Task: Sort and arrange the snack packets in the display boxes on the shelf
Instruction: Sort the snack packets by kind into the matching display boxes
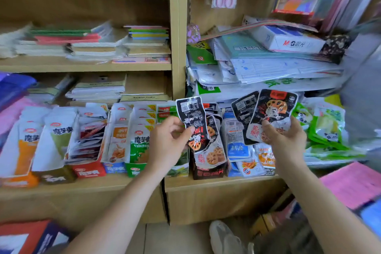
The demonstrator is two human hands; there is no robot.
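Observation:
My left hand pinches one black lotus-root snack packet by its middle, back side facing me, above a dark display box filled with similar packets. My right hand grips two black packets fanned out, one showing its printed front, one its back. Along the low shelf stands a row of display boxes: an orange box, a red box and a green box, all holding white packets. Blue and white packets lie below my right hand.
Green panda packets are piled at the right. Stacks of notebooks fill the upper left shelves. Paper stacks and a white M&G box sit above the snacks. Pink paper lies at lower right, a shoe on the floor.

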